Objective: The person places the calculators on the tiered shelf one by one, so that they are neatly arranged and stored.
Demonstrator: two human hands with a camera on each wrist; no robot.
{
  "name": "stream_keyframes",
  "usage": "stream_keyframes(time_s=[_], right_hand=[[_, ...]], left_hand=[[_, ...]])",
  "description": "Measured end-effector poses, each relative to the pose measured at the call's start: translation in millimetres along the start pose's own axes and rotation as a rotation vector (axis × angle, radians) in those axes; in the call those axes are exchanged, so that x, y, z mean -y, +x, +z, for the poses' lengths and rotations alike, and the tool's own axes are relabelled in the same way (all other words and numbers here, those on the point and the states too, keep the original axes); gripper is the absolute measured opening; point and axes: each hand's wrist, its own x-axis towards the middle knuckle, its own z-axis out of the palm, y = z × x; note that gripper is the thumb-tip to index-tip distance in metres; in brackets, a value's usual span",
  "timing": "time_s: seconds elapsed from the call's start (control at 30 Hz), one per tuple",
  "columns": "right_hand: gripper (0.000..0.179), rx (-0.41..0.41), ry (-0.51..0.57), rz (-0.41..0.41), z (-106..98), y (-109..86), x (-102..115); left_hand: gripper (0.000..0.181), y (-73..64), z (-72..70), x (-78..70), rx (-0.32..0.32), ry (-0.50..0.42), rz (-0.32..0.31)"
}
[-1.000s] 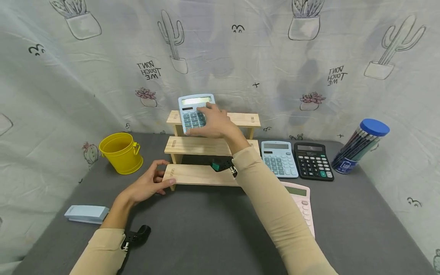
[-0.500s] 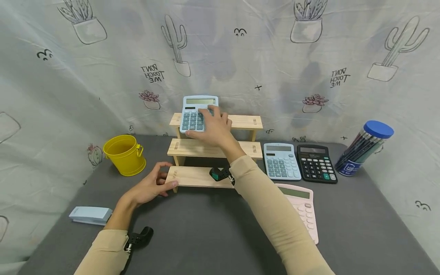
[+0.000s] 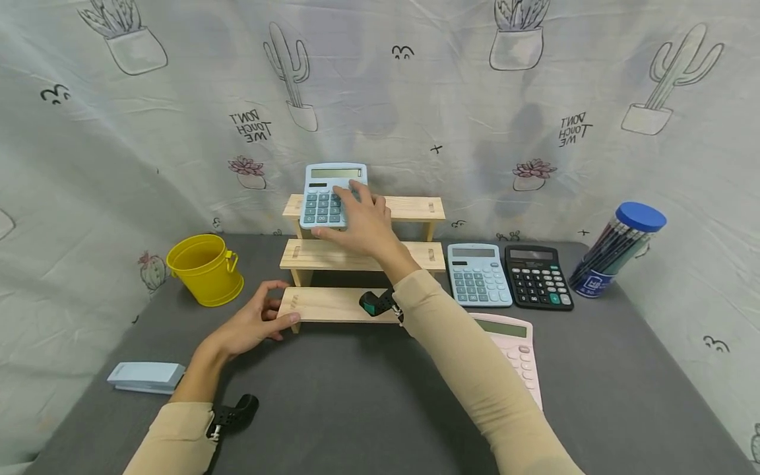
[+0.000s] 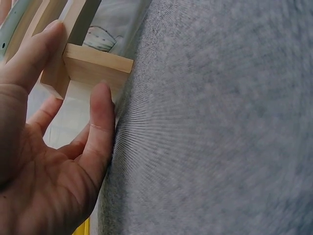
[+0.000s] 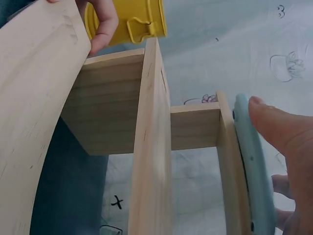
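Observation:
A three-step wooden display stand (image 3: 332, 305) stands against the back cloth. On its top step lies a light-blue calculator (image 3: 322, 203), keys facing up and screen towards the back. My right hand (image 3: 365, 224) holds this calculator, thumb at its lower edge and fingers over the keys and right side. In the right wrist view the calculator (image 5: 255, 166) rests along the top board, my thumb touching its end. My left hand (image 3: 246, 324) grips the left end of the lowest step, thumb over the board. In the left wrist view the other fingers bend beside the stand's leg (image 4: 100, 68).
Right of the stand lie a second light-blue calculator (image 3: 479, 276), a black calculator (image 3: 539, 277) and a pink calculator (image 3: 522, 359), partly behind my right sleeve. A pencil tub (image 3: 617, 251) stands far right. At left are a yellow bucket (image 3: 204, 270) and a light-blue stapler-like object (image 3: 146, 376).
The calculator on the top step has turned from tilted to nearly straight under my right hand. My left hand keeps its hold on the lowest step. The head view has shifted slightly.

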Motion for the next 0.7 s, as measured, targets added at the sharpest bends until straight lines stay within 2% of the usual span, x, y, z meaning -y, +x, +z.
stream_keyframes(time_s=[0.23, 0.43, 0.7], right_hand=[[0.089, -0.001, 0.042, -0.09, -12.6, -31.7, -12.8], [0.088, 0.005, 0.035, -0.09, -26.0, -67.0, -27.1], [0.085, 0.01, -0.024, -0.116, -31.3, -108.9, -49.5]], left_hand=[[0.083, -1.4, -1.2, -1.0, 0.01, -0.001, 0.022], [0.082, -0.1, -6.8, -5.3, 0.015, 0.013, 0.043], [0.082, 0.1, -3.7, -2.0, 0.036, 0.009, 0.021]])
